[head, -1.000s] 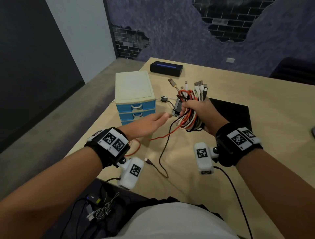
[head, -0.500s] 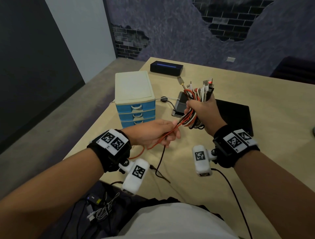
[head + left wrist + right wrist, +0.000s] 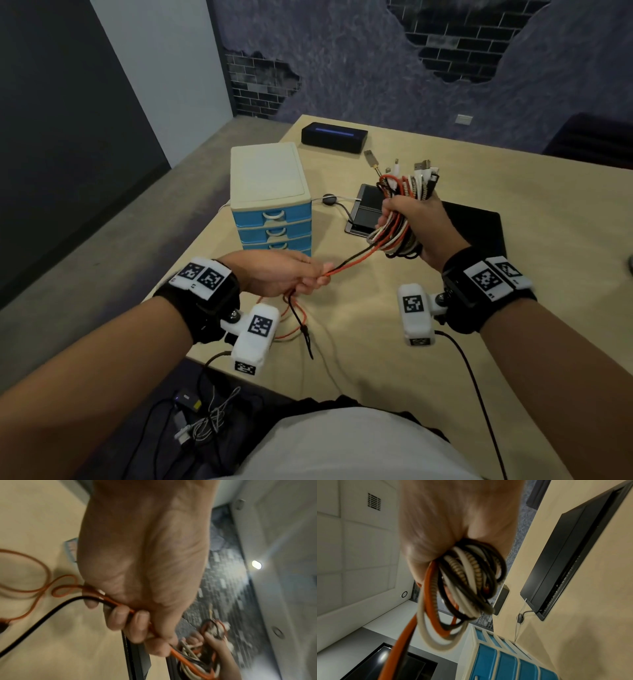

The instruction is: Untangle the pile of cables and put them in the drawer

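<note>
I see the right hand point(image 3: 416, 222) fisted round the cable bundle point(image 3: 400, 219), held up right of the drawer unit point(image 3: 270, 202). Left hand point(image 3: 281, 274), in front of the unit, grips two strands: one orange cable point(image 3: 356, 261), one black cable point(image 3: 346, 265). Three drawers, all closed.

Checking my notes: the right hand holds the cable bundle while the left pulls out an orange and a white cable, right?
Not quite. The head view shows the left hand pulling an orange cable and a black cable, not white. The right hand does hold the bundle.
</note>
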